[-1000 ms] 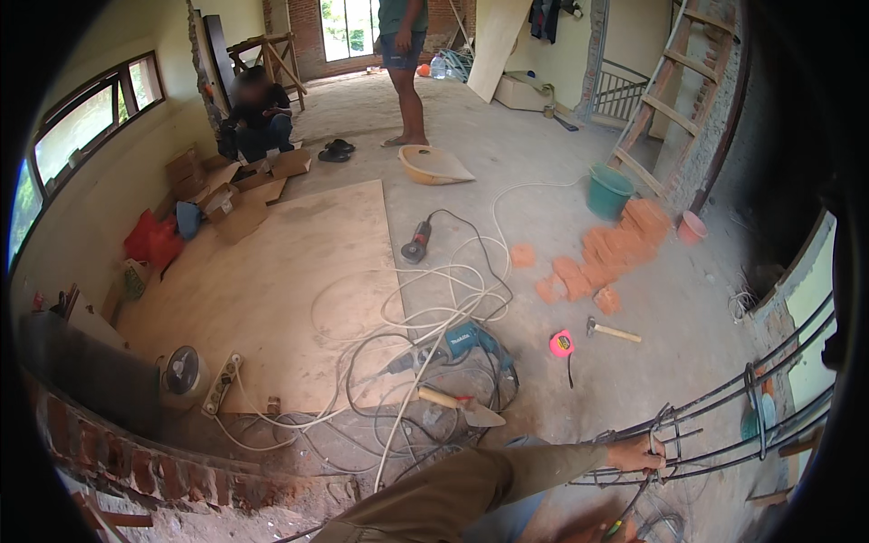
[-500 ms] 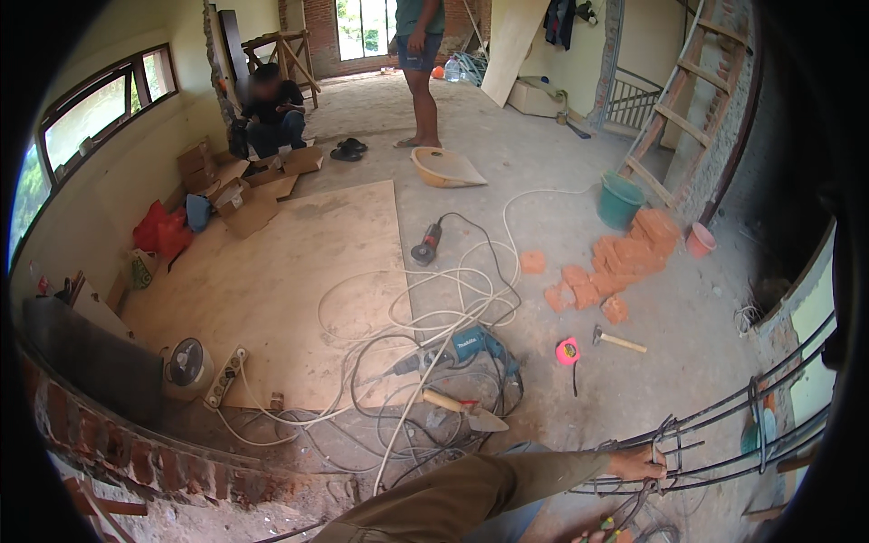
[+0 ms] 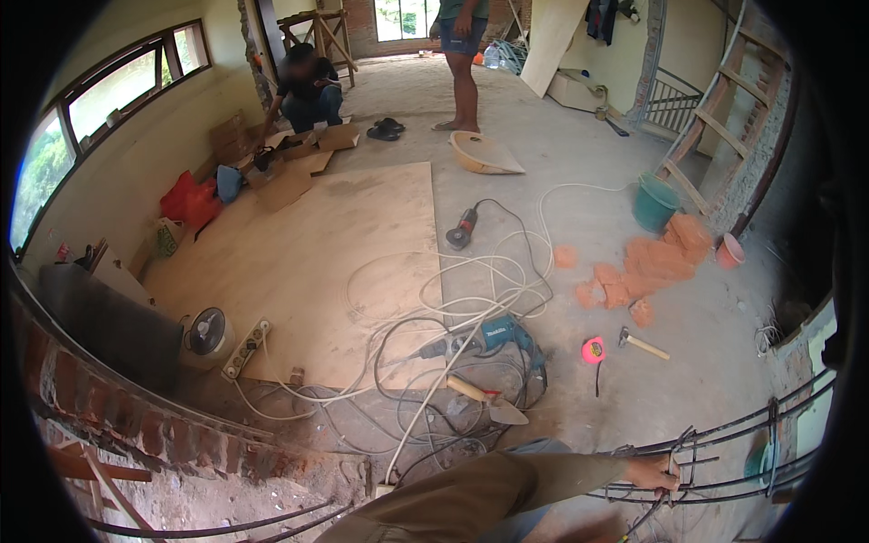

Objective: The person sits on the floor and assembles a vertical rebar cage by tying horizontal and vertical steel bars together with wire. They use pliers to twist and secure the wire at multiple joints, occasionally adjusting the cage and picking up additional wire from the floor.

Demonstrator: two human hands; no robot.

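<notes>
My left hand (image 3: pixel 654 472), at the end of an olive-brown sleeve, reaches across the lower right. Its fingers close round a bent steel stirrup (image 3: pixel 674 460) on a cage of dark reinforcing bars (image 3: pixel 797 395). Below it, at the lower edge, my right hand (image 3: pixel 597 527) is blurred and partly cut off. Pliers (image 3: pixel 644 518) slant up from it, their jaw end near the bars below my left hand. The grip itself is largely hidden.
Tangled cables surround a teal rotary hammer (image 3: pixel 498 333) and a trowel (image 3: pixel 507 412). A pink tape measure (image 3: pixel 593 349), hammer (image 3: pixel 644 344), bricks (image 3: pixel 656 258) and green bucket (image 3: pixel 654 204) lie beyond. One person (image 3: pixel 312 90) crouches; another (image 3: pixel 463 72) stands.
The view has swung left, so the room sits further right. My left hand keeps its hold on the stirrup. The pliers have risen toward the bars. The crouching person's arm now reaches toward the cardboard boxes.
</notes>
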